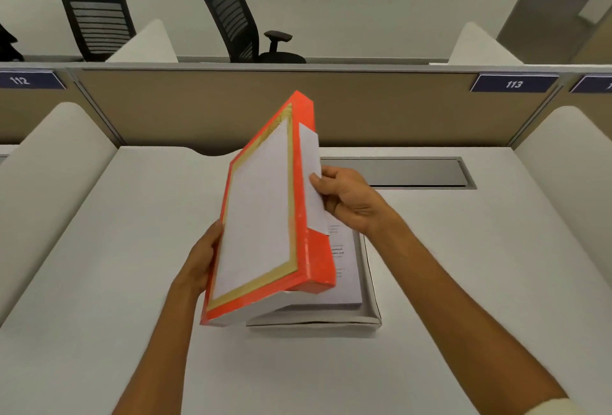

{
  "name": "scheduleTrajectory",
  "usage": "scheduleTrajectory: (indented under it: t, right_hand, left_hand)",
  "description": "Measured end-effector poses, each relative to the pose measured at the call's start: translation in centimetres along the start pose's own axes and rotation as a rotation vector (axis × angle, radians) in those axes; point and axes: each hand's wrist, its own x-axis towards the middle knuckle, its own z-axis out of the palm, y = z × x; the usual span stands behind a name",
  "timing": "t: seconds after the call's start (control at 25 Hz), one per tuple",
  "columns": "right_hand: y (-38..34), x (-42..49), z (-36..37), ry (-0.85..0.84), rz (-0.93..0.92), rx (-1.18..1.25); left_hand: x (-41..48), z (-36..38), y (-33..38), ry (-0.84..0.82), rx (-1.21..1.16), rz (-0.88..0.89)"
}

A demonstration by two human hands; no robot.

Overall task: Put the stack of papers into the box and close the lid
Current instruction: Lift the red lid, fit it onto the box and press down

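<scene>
Two bare forearms enter from the bottom edge, at 7 and 5 o'clock, converging on the middle of the desk. Left hand is raised beside the orange lid, palm against its left long edge, fingers hidden behind it, so it grips the lid on that side. Right hand sits at 3 o'clock of the lid, wrist bent inward, thumb and fingers pinched on a white flap on the lid's right side wall.

Lid is tilted steeply, far end high toward 12 o'clock, near-left corner low and just beside the box's near-left corner. Its white face with gold border is turned toward the camera.

Box, white and shallow, rests flat on the desk just right of centre, below the lid. Stack of papers lies inside it, printed top sheet visible at the right; left part hidden by the lid. Box walls show a narrow margin around the stack on the near and right sides.

Desk surface is bare at 9 and 3 o'clock of the box. Grey cable slot lies at 1 o'clock behind the right hand. Beyond, a tan partition with plate 113, then two black chairs.
</scene>
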Motion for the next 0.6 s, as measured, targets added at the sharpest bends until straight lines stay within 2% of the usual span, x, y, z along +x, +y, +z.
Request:
scheduleTrajectory:
  t: [0.08, 0.28, 0.48, 0.6]
  right_hand:
    - [0.1, -0.7, -3.0, 0.048, -0.023, -0.111]
    - [3.2, -2.5, -6.9, 0.254, -0.062, -0.487]
    - [7.7, -3.0, -9.2, 0.472, -0.045, -0.76]
    - [10.9, -2.0, -11.2, 0.512, -0.003, -0.825]
  left_hand:
    - [-0.1, 1.2, 0.5, 0.044, 0.107, 0.128]
    - [0.0, 4.0, 0.4, 0.101, 0.506, 0.301]
    - [0.4, 6.5, -1.8, 0.109, 0.7, 0.343]
    - [2.5, 6.0, -4.0, 0.146, 0.805, 0.288]
